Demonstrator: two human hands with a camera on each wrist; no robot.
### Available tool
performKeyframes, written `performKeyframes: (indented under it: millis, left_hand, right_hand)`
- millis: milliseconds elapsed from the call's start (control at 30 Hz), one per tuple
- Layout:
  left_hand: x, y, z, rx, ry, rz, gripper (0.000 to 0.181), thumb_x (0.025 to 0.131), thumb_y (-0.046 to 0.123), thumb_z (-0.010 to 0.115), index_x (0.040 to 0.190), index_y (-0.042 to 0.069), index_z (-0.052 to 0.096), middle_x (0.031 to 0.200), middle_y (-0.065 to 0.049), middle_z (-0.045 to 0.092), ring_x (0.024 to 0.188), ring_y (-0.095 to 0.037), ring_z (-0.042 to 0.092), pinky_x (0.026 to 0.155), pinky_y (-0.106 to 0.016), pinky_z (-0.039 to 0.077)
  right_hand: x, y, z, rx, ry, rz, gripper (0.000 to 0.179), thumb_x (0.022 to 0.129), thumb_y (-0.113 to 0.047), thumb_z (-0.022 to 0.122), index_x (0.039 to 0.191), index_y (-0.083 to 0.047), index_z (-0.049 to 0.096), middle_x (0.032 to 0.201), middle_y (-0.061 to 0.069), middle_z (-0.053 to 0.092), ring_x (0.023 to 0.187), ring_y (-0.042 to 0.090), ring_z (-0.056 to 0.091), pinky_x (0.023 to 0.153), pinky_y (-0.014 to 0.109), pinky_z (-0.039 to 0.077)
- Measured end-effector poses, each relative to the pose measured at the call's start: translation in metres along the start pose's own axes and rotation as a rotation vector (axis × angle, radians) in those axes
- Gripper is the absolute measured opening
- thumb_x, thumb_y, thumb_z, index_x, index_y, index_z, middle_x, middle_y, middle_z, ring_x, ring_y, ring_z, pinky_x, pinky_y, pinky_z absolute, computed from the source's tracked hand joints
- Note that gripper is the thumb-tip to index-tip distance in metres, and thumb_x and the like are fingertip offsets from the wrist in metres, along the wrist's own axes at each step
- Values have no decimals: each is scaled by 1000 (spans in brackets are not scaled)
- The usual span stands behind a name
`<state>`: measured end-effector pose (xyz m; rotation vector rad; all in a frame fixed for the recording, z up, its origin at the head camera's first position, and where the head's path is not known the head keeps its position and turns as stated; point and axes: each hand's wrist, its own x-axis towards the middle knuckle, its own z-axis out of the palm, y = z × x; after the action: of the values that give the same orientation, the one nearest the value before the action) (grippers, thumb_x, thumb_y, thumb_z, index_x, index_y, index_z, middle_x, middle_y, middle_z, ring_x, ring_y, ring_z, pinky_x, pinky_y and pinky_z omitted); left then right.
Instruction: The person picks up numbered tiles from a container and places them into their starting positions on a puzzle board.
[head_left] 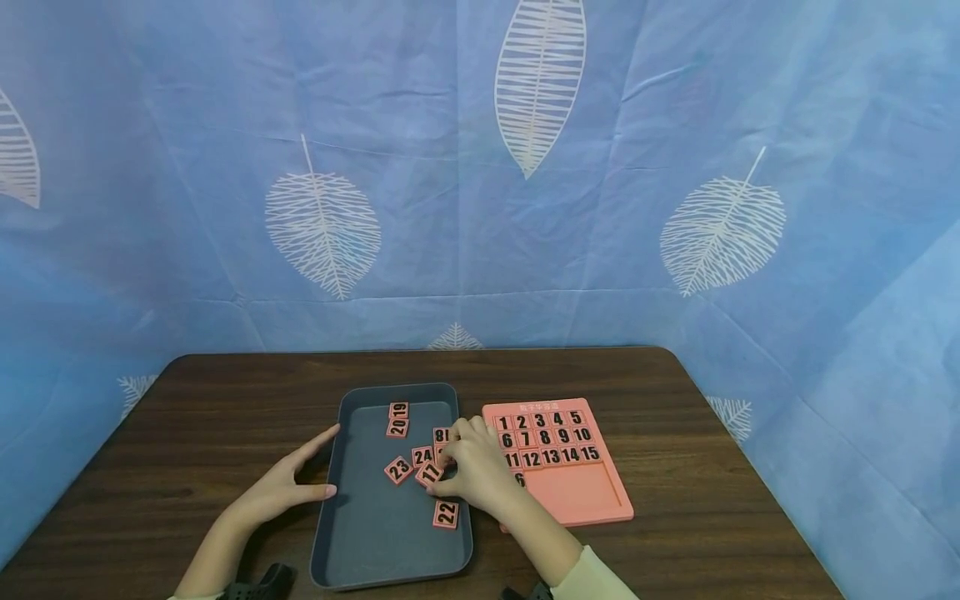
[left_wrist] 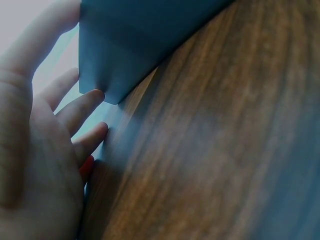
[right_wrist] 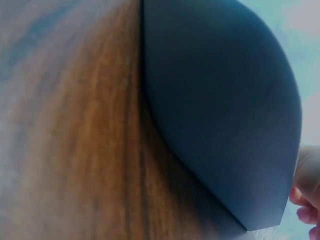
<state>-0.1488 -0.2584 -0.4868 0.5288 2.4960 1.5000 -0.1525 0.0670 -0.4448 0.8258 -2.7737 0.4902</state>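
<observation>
A dark blue-grey tray holds several pink number tiles. With fingers spread, my left hand touches the tray's left side; in the left wrist view its fingertips lie against the tray wall. My right hand reaches over the tray's right rim and pinches the number tile 17 between thumb and fingers. Close by are tile 24, tile 23 and tile 22. In the right wrist view the tray wall covers most of the hand and all the tiles.
Right of the tray lies a pink number board, its upper rows filled with tiles 1 to 15. My right hand partly covers a tile in the row below. Tiles 19 and 20 lie near the tray's far end. Beneath is a dark wooden table.
</observation>
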Motion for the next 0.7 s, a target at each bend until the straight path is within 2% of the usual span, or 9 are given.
performKeyframes:
  millis: [200, 433, 700]
  left_hand:
    - [0, -1, 0, -8, -5, -6, 82, 87, 24, 72, 154, 21, 24, 156, -18, 16, 138, -51, 11, 93, -77, 19]
    - [0, 0, 0, -20, -9, -10, 83, 87, 24, 72, 154, 18, 23, 156, -19, 16, 137, -51, 12, 93, -77, 19]
    - [0, 1, 0, -16, -3, -10, 84, 87, 24, 72, 154, 17, 23, 156, -19, 16, 138, -51, 12, 94, -76, 19]
  right_hand:
    - [-6, -2, -7, 38, 79, -3, 29, 66, -49, 85, 66, -26, 66, 83, -10, 31, 79, 13, 27, 81, 37, 32]
    - [-18, 0, -18, 89, 155, 34, 29, 63, -45, 87, 68, -24, 68, 85, -9, 31, 79, 14, 26, 71, 34, 23]
    - [-37, 19, -32, 86, 238, 82, 30, 58, -39, 91, 63, -21, 67, 86, -9, 39, 81, 17, 32, 70, 38, 25]
